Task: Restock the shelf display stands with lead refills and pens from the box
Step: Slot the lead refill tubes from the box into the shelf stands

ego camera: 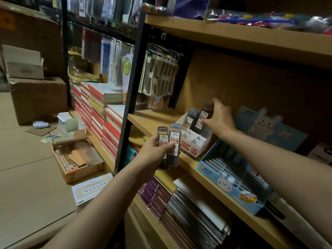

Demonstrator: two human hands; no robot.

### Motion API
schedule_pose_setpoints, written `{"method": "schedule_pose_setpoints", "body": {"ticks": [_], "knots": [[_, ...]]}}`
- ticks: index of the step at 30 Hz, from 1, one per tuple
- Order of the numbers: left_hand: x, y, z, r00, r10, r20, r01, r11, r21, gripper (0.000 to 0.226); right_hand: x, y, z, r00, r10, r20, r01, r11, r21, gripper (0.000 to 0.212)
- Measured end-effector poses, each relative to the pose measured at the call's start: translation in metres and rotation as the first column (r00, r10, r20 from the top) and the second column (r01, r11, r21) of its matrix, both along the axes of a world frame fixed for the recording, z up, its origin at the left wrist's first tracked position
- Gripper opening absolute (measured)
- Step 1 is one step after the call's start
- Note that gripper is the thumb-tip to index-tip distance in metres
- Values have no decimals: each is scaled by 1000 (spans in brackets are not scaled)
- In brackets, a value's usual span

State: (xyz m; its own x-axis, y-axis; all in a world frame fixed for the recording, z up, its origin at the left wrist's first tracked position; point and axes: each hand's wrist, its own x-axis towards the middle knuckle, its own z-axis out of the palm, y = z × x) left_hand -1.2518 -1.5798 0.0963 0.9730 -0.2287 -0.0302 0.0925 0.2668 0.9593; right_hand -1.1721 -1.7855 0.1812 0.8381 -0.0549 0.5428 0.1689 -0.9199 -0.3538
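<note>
Lead refills (168,144) are sitting in your left hand (156,151): you are gripping a small fan of packs, with the fingers curled round their lower half and the labels facing you. This hand is waiting at about 7 o'clock from the white stand (195,139), just in front of the shelf (149,119) edge.

Your right hand (220,118) is reaching to the back of the stand, at about 1 o'clock from its middle. Its thumb and fingers are pinching one pack (203,117) by the upper part, and the pack is standing upright in a back compartment, beside another refill (191,117) already seated at 9 o'clock from it. I cannot tell if the pack is touching the bottom yet.

So you are doing the filling step for refills, and it looks like an early part, because the front compartments are showing empty. The blue stand (233,178) at 5 o'clock is also showing mostly empty slots.

For the next move you are needing to let this pack go straight, then take one pack from the left hand without loosening the others.
</note>
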Motion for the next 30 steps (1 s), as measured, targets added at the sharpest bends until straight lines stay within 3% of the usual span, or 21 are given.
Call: {"method": "schedule_pose_setpoints", "body": {"ticks": [11,15,17,19,22,27,30], "knots": [[-7,-13,-2,998,-50,23,49,998,24,28,-7,4,-8,994,-99,-37,84,954,-289,29],[-10,-11,1,996,-79,31,79,997,-7,28,-33,19,12,998,62,1,-62,995,-73,26],[-11,-8,3,995,-89,42,90,996,-25,28,-55,30,17,966,219,-137,-207,974,94,23],[-12,-6,4,992,-107,66,108,994,-24,28,-74,39,11,892,299,-338,-259,953,160,27],[-15,-5,5,986,-137,92,138,990,1,26,-83,42,4,884,272,-380,-241,962,128,37],[-14,0,6,998,-43,52,46,997,-57,20,-85,28,20,904,301,-303,-137,877,461,25],[-10,8,2,991,20,133,-23,999,26,19,-91,24,17,926,237,-294,-139,938,318,26]]}}
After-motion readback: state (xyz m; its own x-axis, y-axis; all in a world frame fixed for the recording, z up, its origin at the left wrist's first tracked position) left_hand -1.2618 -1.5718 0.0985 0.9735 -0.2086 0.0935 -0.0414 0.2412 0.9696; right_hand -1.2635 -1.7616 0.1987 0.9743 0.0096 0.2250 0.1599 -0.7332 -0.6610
